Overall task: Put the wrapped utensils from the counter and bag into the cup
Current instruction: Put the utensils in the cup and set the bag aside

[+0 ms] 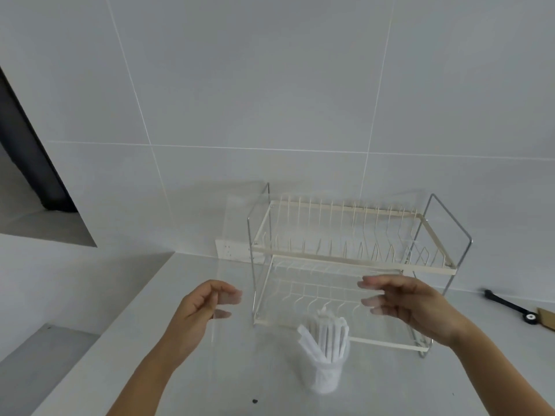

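Cup (326, 370) and its load sit on the counter (228, 370) below and between the two raised hands, just in front of the lower tier of the dish rack (345, 259). The wrapped utensils (326, 334) stand bunched inside it, long axes close to upright, their tops fanning a little toward the left and poking above the rim. Neither hand touches them. The right hand (411, 304) hovers above and to the right of the cup, palm turned leftward, fingers loosely extended and spread, pointing left in front of the rack's lower shelf; it holds nothing that can be made out. The left hand (201, 307) hangs further off on the other side, above bare counter, fingers gently curled toward the thumb; the fingertips are blurred, so whether anything thin is pinched there cannot be told, though nothing shows. Of the two, the right hand looks the nearer to the cup, lying almost over its right edge, while the left is well apart from it. No bag and no loose wrapped utensil appear on the visible counter, so the filling seems largely or wholly done. Any further drop would have to come straight down along the bundle's upright axis, since the cup is already crowded.
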